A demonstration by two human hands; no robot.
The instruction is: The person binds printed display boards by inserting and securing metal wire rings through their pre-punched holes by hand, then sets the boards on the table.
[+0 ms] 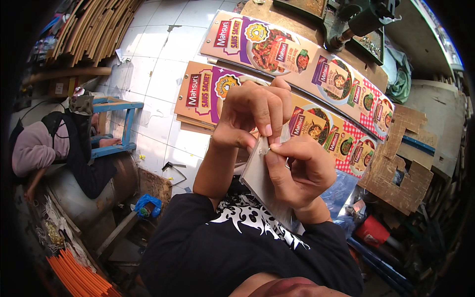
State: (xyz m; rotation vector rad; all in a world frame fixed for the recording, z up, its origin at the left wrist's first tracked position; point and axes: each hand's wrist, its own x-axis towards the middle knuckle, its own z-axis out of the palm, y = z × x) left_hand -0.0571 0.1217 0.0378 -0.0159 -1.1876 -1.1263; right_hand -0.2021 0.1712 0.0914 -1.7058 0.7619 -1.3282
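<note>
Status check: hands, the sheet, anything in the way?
Left hand and right hand both pinching the grey sheet at its top edge. Printed display boards lie beyond, not obstructing.

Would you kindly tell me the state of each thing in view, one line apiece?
Left hand: raised, fingertips pinching the grey sheet's top edge.
Right hand: gripping the same sheet from the side.
Grey sheet: held off the floor, tilted.
Printed display boards: lying flat on the tiled floor.
Cut cardboard piece: lying flat at right.
Another person: seated at left.
</note>
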